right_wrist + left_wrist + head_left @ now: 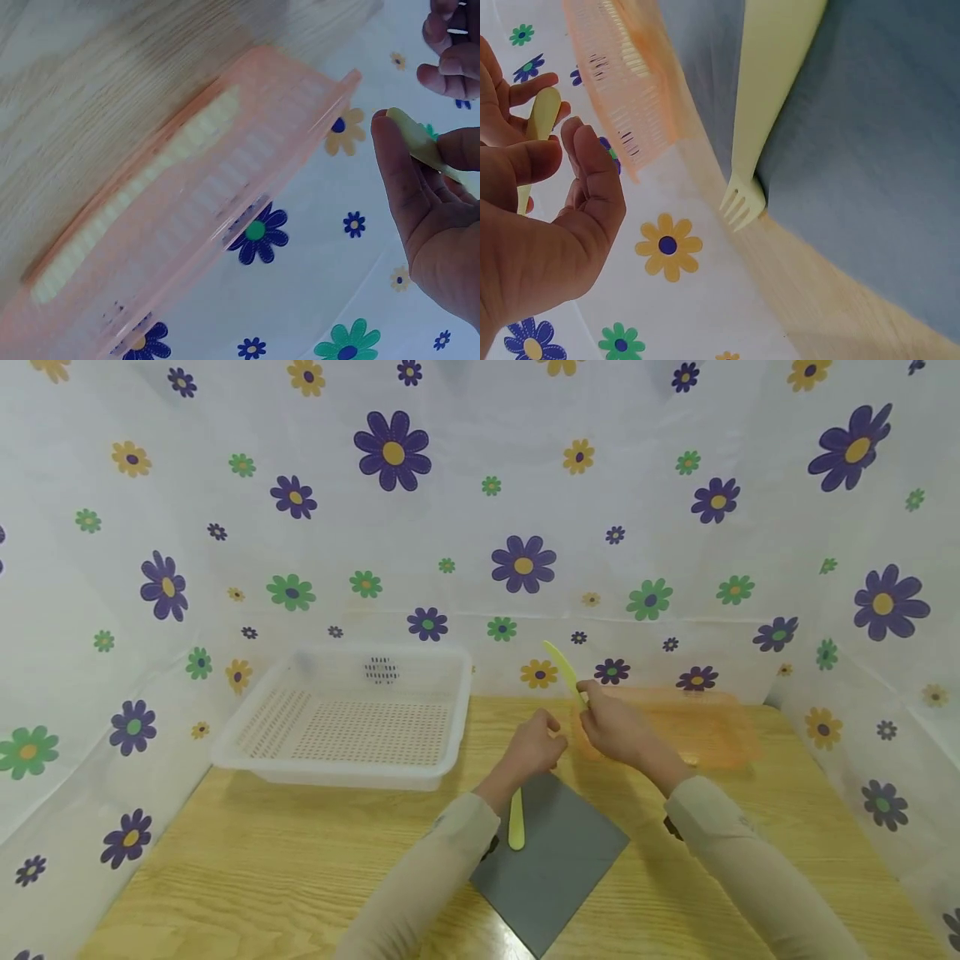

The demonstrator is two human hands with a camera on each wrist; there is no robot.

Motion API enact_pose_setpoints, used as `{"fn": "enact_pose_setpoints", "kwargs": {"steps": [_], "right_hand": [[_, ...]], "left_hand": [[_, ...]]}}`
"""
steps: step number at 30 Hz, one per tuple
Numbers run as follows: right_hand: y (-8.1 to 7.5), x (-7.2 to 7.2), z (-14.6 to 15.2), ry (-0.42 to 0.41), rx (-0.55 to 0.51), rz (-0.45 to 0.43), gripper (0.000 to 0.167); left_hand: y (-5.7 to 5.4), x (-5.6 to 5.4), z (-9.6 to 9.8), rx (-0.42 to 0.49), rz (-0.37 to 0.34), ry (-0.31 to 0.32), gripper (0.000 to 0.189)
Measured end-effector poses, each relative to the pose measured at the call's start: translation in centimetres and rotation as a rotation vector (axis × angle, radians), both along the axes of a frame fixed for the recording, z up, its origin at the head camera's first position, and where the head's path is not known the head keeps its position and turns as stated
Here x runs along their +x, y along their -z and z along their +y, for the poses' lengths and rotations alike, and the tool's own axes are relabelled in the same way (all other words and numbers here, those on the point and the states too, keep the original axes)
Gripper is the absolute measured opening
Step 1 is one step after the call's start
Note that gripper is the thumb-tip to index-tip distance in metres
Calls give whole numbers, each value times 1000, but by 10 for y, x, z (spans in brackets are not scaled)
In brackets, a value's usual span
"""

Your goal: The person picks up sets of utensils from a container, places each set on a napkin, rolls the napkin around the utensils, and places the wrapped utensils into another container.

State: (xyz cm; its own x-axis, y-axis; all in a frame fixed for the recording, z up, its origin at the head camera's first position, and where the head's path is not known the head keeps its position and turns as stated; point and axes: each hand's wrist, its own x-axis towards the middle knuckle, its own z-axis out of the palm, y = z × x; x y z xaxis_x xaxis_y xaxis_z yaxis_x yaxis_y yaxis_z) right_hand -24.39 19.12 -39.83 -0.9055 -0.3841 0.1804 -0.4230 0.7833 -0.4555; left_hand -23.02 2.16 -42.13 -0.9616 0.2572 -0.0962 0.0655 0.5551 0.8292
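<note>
My right hand [618, 722] pinches a pale yellow-green plastic knife [564, 667] between thumb and fingers, its blade tilted up and left in the head view. My left hand [531, 743] is just left of it, apart from the knife, with fingers loosely bent and nothing in them. Below the left hand, a matching fork [769, 90] lies on a dark grey board [562, 868]; the left wrist view shows its tines at the board's edge. Behind the right hand stands an orange slotted basket [712, 735]. A pale yellow utensil [150, 184] shows through its wall.
A large white perforated basket [345, 777] stands at the back left of the wooden table [300, 860]. Flower-printed white sheeting [450, 502] rises behind the table and along both sides.
</note>
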Motion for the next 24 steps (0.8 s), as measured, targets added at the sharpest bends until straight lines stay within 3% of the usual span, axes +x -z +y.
{"fn": "enact_pose_setpoints", "kwargs": {"steps": [13,19,24], "right_hand": [[7,31,-26,-36,-235,-65,44],[10,46,-33,14,-355,-162,46],[12,56,-36,65,-369,-187,45]], "left_hand": [[-6,16,-15,-112,114,58,27],[-9,34,-28,-169,154,110,27],[-12,54,-40,-252,179,171,27]]}}
